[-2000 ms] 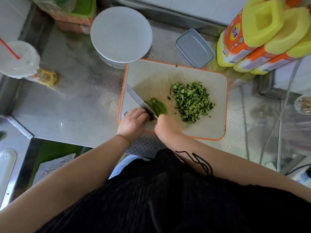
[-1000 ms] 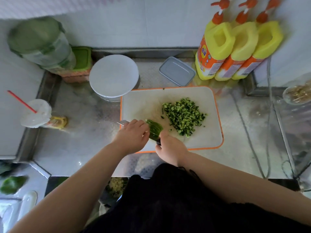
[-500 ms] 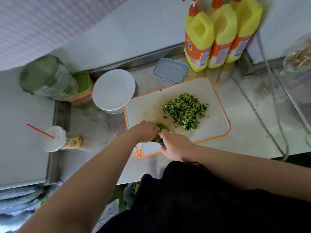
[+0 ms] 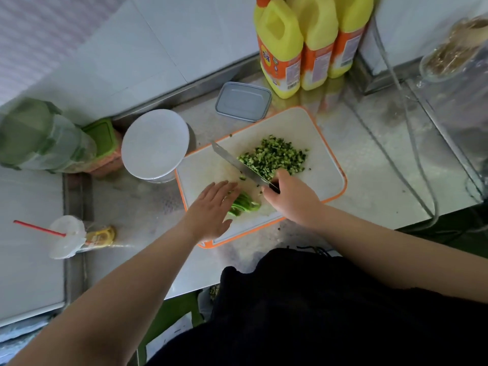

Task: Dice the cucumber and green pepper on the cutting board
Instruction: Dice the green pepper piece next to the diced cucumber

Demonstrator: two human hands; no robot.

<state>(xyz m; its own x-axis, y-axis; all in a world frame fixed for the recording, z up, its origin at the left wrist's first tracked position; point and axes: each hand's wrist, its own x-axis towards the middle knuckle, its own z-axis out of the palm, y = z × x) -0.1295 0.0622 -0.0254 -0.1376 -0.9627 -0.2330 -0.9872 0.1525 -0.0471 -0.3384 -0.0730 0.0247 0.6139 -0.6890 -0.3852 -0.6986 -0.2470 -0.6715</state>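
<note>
Lifting away from the pepper, the knife (image 4: 244, 166) now angles up across the cutting board (image 4: 320, 178), its tip toward ten o'clock and its edge lying along the near side of the diced cucumber (image 4: 274, 157). Half a second ago the blade sat low at the board's near edge, hidden between the two hands and buried in the green pepper (image 4: 244, 204); now it is clear of that piece. The right hand (image 4: 293, 199) has its fingers wrapped tight round the dark handle, so its grip is full on the knife.

The left hand (image 4: 211, 207) has changed too. It was curled over the pepper a moment back; now its fingers lie straight and flat, the tips touching the pepper's left side, holding nothing.

From the one head view, the pepper lies at about seven o'clock on the board, in long green strips, bunched and not yet cross-cut. The cucumber heap sits at about one o'clock, already in small cubes.

I read this as a pause between cuts: the cucumber looks finished, the pepper only sliced lengthwise. The flat left hand seems to be gathering the strips, and the raised blade may be about to tidy the heap or swing back. Roughly half the job looks done.

Beside the board on the desk stand a white round lid (image 4: 155, 143) at ten o'clock and yellow bottles (image 4: 303, 40) at twelve.
</note>
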